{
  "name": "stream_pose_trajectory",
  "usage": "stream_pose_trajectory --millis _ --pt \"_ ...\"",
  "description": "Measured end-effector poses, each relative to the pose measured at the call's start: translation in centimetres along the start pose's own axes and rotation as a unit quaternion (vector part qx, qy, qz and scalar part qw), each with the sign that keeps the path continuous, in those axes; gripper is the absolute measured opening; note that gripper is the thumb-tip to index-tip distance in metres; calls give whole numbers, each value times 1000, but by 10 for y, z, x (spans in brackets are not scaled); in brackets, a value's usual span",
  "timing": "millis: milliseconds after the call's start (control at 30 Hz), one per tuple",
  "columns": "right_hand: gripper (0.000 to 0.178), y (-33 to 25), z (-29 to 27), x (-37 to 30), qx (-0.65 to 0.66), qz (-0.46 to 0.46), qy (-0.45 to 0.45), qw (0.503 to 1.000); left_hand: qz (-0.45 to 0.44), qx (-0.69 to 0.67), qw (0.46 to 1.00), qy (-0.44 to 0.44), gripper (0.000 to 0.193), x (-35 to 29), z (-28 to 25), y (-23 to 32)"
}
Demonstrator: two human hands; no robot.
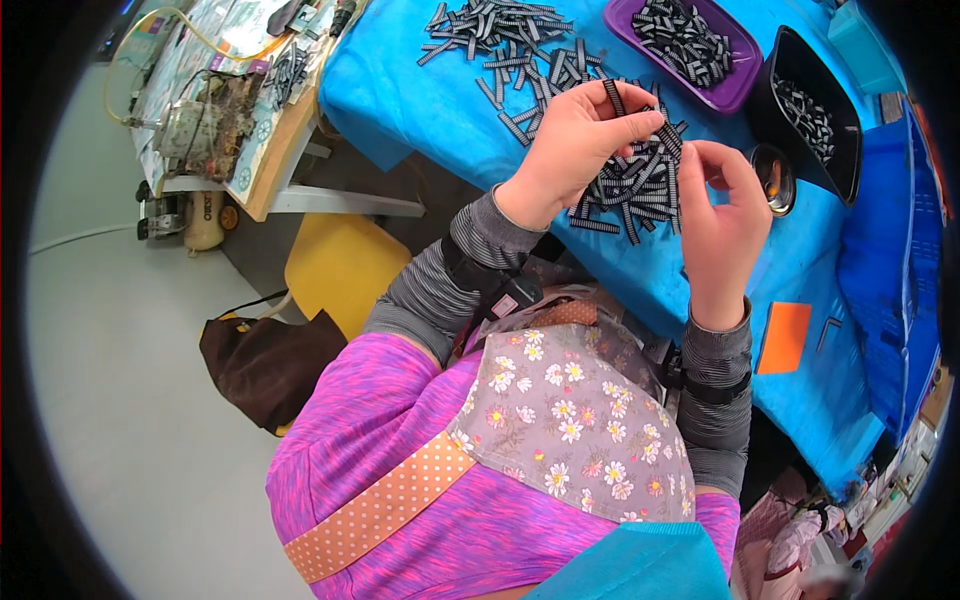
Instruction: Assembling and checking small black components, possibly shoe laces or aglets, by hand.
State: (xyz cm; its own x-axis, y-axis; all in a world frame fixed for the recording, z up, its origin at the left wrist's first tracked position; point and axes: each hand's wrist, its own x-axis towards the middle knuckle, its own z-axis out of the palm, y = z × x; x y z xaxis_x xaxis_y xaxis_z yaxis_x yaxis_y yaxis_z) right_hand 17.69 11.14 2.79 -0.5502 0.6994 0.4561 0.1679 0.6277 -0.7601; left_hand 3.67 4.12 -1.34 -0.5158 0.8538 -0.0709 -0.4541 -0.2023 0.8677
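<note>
Strips (640, 190) on the table (400, 90), bowl (789, 205) to their right

Ribbed plastic-looking strips (640, 188), glossy plastic tub (741, 88), shiny metal bowl (788, 190)

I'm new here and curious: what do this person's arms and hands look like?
The left hand and right hand are bare, without gloves. Grey-and-black striped sleeve covers reach the wrists, with a black strap around each forearm. Purple-and-pink sleeves show above them.
</note>
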Motion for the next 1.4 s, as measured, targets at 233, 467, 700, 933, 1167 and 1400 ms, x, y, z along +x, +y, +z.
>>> stream_pose_trajectory --millis 233,467,700,933,1167,1400 --pt "5 3 0 1 8 21 26 999 76 76 992 -63 22 7 -6 2" --pt "5 -4 -6 -3 40 22 49 998 106 182 976 -54 18 7 -13 7" --pt "7 -4 -10 2 -29 -15 43 999 66 105 992 -35 28 6 -12 14" --pt "12 -3 -7 -1 -49 -13 -6 999 -50 -121 990 -43 46 8 -7 15" --pt "10 -6 -14 -8 -30 20 -66 997 87 -16 993 -79 43 13 -22 19" --pt "27 -3 -3 -27 -87 -91 -282 951 135 307 942 0 23 -13 -51 49"
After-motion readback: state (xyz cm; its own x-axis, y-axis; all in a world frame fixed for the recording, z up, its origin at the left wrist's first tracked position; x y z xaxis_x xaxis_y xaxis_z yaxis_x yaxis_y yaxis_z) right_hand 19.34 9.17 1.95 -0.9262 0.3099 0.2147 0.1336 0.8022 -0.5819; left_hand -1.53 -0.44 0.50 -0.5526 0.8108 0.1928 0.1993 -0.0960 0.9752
